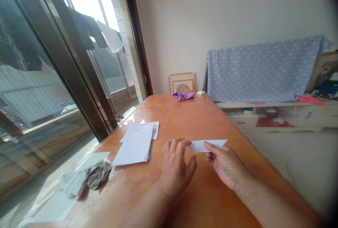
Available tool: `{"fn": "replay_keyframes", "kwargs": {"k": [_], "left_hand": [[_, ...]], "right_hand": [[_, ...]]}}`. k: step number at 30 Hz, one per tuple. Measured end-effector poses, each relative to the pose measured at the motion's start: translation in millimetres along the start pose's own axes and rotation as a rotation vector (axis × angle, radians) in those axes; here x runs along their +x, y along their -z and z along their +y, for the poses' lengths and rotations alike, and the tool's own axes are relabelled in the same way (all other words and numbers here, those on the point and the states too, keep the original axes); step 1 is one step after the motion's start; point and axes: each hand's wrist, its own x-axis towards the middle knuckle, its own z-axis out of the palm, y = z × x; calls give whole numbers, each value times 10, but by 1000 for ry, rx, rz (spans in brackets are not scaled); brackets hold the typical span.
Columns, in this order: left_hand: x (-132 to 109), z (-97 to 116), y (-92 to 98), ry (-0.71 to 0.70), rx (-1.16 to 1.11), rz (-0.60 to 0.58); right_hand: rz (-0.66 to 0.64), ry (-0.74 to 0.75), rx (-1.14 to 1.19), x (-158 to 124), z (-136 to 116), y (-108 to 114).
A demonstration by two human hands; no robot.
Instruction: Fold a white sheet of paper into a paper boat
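Note:
A small piece of folded white paper point(196, 146), with slanted ends, is held up above the wooden table point(185, 115). My right hand point(224, 162) pinches it near its middle, thumb in front and fingers behind. Beside its left end is my left hand point(176, 166), fingers curved and thumb spread away from them. The left fingertips reach the paper's left corner, but the thumb is apart from it. To the left of my hands lies a stack of white paper sheets point(134, 147), some with print showing at the top edge.
A grey cloth point(99, 173) lies at the table's left edge by pale sheets. At the far end are a purple cloth point(182, 96), a small white box point(200, 93) and a framed picture point(182, 82). Glass doors point(47, 80) stand left; a low cabinet point(303, 115) stands right.

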Motion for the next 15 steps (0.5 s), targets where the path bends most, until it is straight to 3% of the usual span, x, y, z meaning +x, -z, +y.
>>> {"fn": "replay_keyframes", "kwargs": {"k": [3, 7, 9, 11, 15], "left_hand": [[-21, 59, -65, -84, 197, -81], [-22, 5, -110, -13, 220, -30], [-9, -63, -122, 111, 24, 7], [11, -132, -132, 301, -310, 8], [44, -202, -138, 652, -898, -92]], "right_hand": [[-13, -21, -12, -26, 27, -14], [-127, -29, -80, -91, 11, -64], [-208, -31, -125, -121, -11, -86], [-253, -6, -187, -134, -23, -93], [-183, 115, -389, -115, -5, -62]]}}
